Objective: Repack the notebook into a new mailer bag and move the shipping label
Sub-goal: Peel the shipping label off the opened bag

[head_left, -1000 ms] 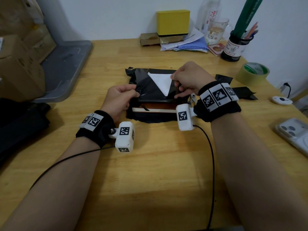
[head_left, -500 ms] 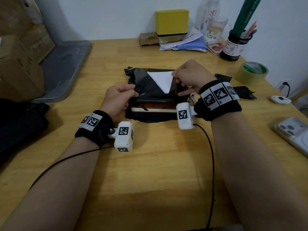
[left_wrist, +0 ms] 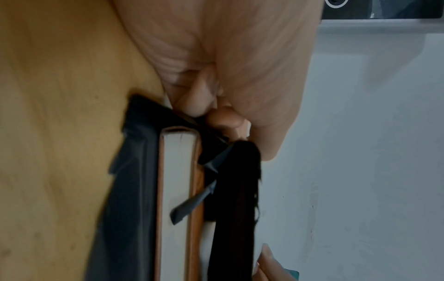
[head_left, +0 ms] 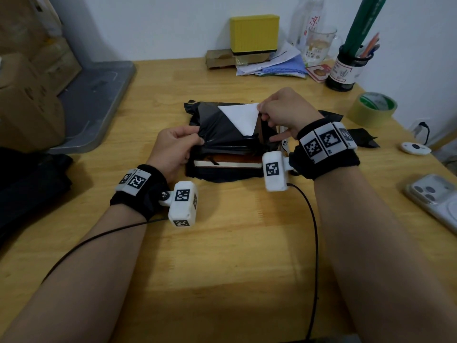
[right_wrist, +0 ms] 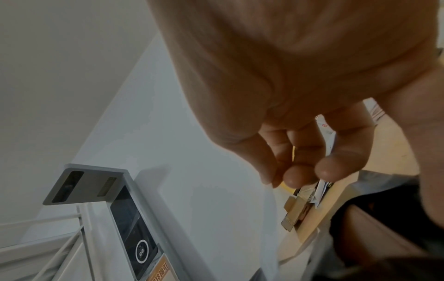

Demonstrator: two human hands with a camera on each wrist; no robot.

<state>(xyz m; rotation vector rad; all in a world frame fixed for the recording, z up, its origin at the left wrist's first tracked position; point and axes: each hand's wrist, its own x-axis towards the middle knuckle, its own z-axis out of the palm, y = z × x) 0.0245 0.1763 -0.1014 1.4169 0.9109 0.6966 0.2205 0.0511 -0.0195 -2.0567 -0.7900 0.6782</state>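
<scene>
A black mailer bag (head_left: 217,125) lies in the middle of the wooden table, torn open along its near edge. Inside it shows the notebook (head_left: 227,163), brown-covered with white page edges (left_wrist: 177,180). A white shipping label (head_left: 241,117) sits on the bag's top as a triangle, partly peeled. My left hand (head_left: 183,147) pinches the bag's upper film at its left side, and its fingertips (left_wrist: 199,106) meet at the notebook's corner. My right hand (head_left: 279,112) pinches the label's far right corner and holds it raised. In the right wrist view the thumb (right_wrist: 331,169) and forefinger are pressed together.
To the right lie black plastic scraps (head_left: 363,137), a tape roll (head_left: 373,108), a small white remote (head_left: 415,148) and a phone (head_left: 435,201). A yellow box (head_left: 254,33), papers and a pen jar (head_left: 346,70) line the back. A grey lid (head_left: 96,95) and dark bags (head_left: 29,184) sit left.
My right hand has drawn the label's corner slightly up and back, so more of the bag's film lifts. My left hand keeps its pinch in the same place.
</scene>
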